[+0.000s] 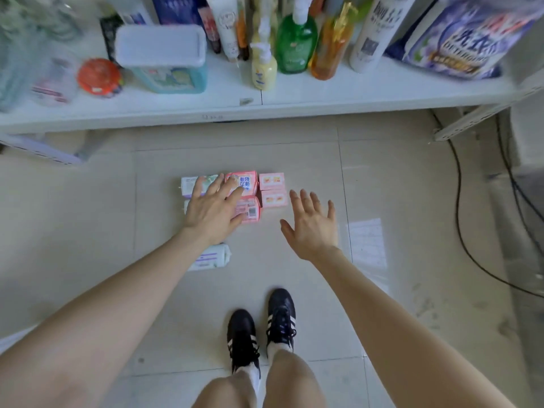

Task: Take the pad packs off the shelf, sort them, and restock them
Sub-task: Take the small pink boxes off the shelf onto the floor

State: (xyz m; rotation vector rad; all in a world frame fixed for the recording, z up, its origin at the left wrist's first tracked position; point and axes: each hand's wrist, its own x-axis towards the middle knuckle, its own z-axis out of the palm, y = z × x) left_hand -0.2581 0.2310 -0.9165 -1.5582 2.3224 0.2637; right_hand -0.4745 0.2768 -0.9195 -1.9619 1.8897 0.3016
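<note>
Pale floor tiles (294, 160) in front of a white shelf (323, 104) carry the task's things: pad packs laid flat in a tight block of columns. Viewing remotely, I count a white-and-green pack (191, 185) at the far left, a pink blue-print pack (247, 181) beside it, a pink barcode pack (250, 212) just nearer the person, and two pale pink packs (273, 189) touching one another at the block's right edge. A white-and-purple pack (210, 257) lies apart, nearer the feet, partly under the left forearm. Where I can read it, each pack's long axis runs left to right, parallel to the shelf edge.

The left hand (212, 210) has its fingers straight and spread, palm down over the left and middle columns. It grips nothing, and I cannot tell whether it touches the packs or hovers. The right hand (313, 228) is likewise spread and empty, over bare tile just right of the pale pink packs.

I judge the sorting nearly done, with restocking ahead. The block lies forward of both hands and between them. The left hand is nearer the white and bright pink packs. The right hand is nearer the pale pink packs and would meet their short right ends.

On the shelf stand a green bottle (295, 45), an orange bottle (331, 51), a lidded tub (164, 60) and a detergent bag (459, 39). Black shoes (243, 334) show below, and dark cables (458, 201) run at the right.
</note>
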